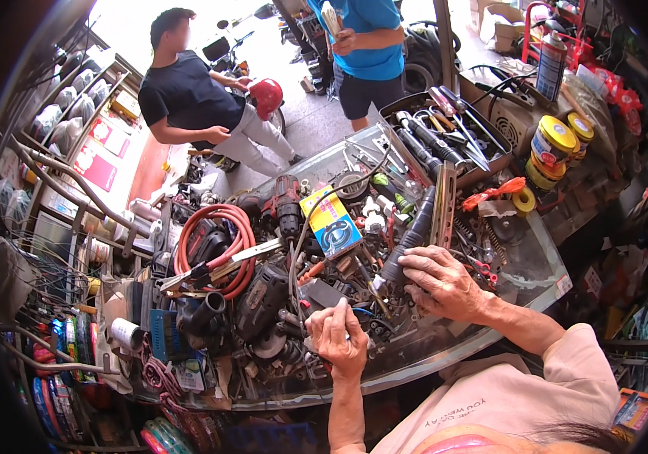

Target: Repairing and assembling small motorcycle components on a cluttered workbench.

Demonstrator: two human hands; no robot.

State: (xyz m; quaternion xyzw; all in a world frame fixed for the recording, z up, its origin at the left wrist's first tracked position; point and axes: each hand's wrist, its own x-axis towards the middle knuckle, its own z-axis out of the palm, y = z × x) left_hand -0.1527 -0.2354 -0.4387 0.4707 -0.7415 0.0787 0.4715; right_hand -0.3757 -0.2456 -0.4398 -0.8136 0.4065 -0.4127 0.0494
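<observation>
My left hand is over the near edge of a cluttered glass-topped counter, its fingers curled together. Whatever they may hold is hidden. Just beyond it lies a flat grey block among small loose parts. My right hand reaches in from the right with its fingers apart and slightly bent. Its fingertips rest at the lower end of a long black ribbed tube. Alongside the tube runs a rusty metal channel. A yellow and blue box sits farther off on the heap.
A red coiled hose, a cordless drill and a black power tool crowd the left. A tool tray and yellow cans stand at the right. Two people, one holding a red helmet, stand beyond the counter.
</observation>
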